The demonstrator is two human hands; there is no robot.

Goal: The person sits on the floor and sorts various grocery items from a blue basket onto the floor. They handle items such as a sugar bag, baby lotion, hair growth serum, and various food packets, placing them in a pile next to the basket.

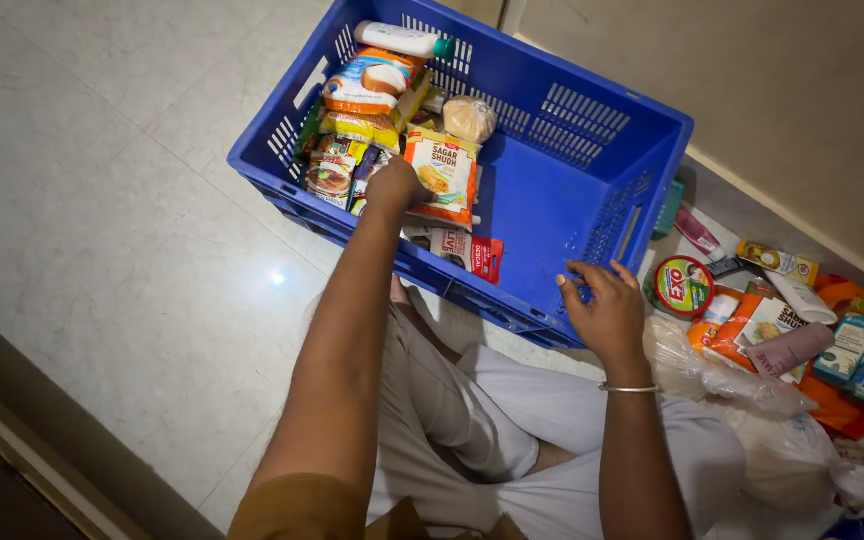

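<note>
- My left hand (393,186) is closed on the top edge of a pouch (442,176), orange and white with a food picture, standing upright inside the blue crate (542,200) on the floor (122,200).
- My right hand (604,312) grips the crate's near rim, fingers curled over it.
- Packets (352,150) are stacked in the crate's left part; a white bottle (404,41) lies on top.
- My left hand hides the pouch's left corner.
- More goods (782,320) lie right of the crate, partly cut off.
</note>
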